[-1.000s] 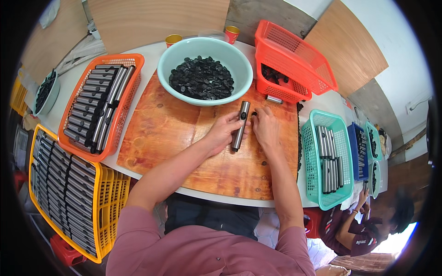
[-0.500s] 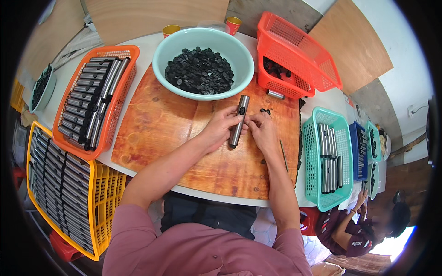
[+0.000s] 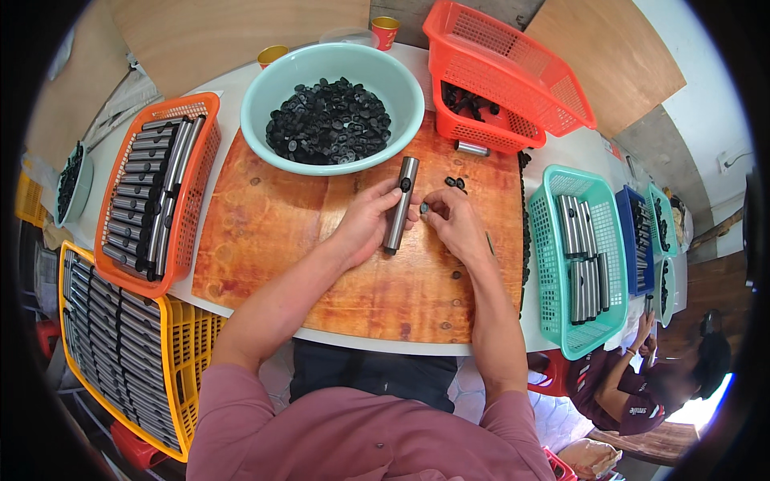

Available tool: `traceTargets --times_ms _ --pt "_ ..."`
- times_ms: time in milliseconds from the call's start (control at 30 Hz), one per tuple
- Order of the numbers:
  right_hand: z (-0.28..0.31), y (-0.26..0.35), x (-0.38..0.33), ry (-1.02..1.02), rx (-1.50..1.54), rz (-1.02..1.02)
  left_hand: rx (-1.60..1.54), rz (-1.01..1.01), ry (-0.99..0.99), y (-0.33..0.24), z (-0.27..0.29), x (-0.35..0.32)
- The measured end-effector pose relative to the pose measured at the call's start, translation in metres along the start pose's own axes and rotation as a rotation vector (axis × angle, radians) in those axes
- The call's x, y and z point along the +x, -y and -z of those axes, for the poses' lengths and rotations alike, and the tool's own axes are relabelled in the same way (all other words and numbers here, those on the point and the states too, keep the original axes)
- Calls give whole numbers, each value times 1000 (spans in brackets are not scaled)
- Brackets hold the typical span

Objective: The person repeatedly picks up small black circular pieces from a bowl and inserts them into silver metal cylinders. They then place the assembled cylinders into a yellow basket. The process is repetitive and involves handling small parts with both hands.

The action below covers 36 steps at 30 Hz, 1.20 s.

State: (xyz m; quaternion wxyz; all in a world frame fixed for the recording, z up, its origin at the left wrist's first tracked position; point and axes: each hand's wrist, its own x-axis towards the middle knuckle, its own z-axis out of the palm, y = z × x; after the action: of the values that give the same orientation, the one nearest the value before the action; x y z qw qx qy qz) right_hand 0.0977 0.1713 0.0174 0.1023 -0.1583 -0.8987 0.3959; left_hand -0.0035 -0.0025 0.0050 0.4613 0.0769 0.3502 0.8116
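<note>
My left hand [image 3: 362, 222] is closed around a silver metal tube [image 3: 398, 218] with dark ends, held tilted above the wooden board [image 3: 321, 280]. A black oval piece [image 3: 405, 185] sits on the tube's side near its upper end. Just right of the tube, my right hand [image 3: 457, 223] pinches a small dark oval cap [image 3: 424, 208] between its fingertips, apart from the tube. Several loose black caps [image 3: 455, 183] lie on the board beyond my right hand. Past both hands stands a pale green basin [image 3: 333, 169] holding a heap of the same black caps.
On the left are an orange basket [image 3: 210, 152] and a yellow crate [image 3: 188, 353], both full of tubes. A red basket [image 3: 553, 88] leans over another at the back right, near a short metal tube [image 3: 472, 148]. A green basket [image 3: 553, 321] holds tubes; a co-worker [image 3: 618, 393] sits beyond.
My right hand has drawn slightly away from the tube, and the small cap in its fingertips now shows. My left hand still holds the tube. The whole view has shifted a little.
</note>
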Motion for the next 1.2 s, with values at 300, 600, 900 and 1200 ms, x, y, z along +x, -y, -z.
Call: traceTargets --times_ms 300,600,900,1200 --pt "14 28 -11 -236 57 155 43 52 28 1 -7 -5" --pt "-2 28 -15 -289 44 365 37 40 79 8 -12 -6" --pt "-4 23 -13 -369 -61 476 72 18 99 8 -13 -6" --pt "-18 30 -16 -359 -30 502 99 -9 42 12 -6 -6"
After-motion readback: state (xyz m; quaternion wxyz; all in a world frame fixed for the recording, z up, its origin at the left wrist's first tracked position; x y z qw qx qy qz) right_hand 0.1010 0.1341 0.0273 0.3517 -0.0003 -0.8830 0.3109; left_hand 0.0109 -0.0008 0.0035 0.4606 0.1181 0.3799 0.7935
